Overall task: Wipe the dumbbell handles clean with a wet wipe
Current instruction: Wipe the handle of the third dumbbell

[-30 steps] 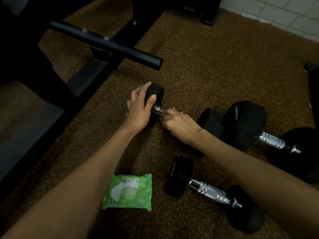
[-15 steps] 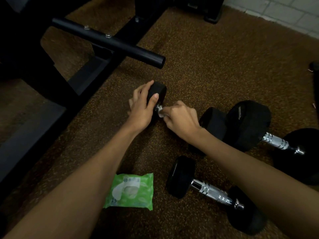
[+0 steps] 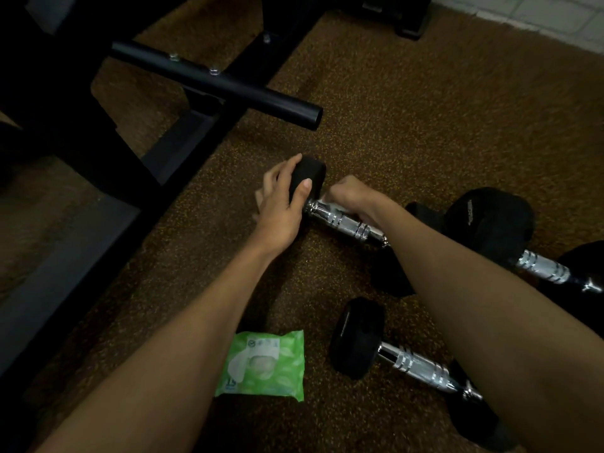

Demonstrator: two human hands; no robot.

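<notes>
A small dumbbell with black ends and a chrome handle (image 3: 346,222) lies on the brown floor at the centre. My left hand (image 3: 281,204) grips its far black end (image 3: 309,178). My right hand (image 3: 351,194) is closed on a white wet wipe (image 3: 327,201) pressed against the handle close to that end; most of the wipe is hidden under the fingers. A second dumbbell (image 3: 415,361) lies nearer to me, partly under my right forearm. A larger third dumbbell (image 3: 510,237) lies at the right.
A green pack of wet wipes (image 3: 263,367) lies on the floor between my forearms. A black metal frame with a protruding round bar (image 3: 222,85) stands at the left and back. A light tiled wall (image 3: 536,14) runs along the top right.
My right hand slid the wipe along the handle toward the end that my left hand holds, so more bare chrome shows behind it. The left hand kept its grip.
</notes>
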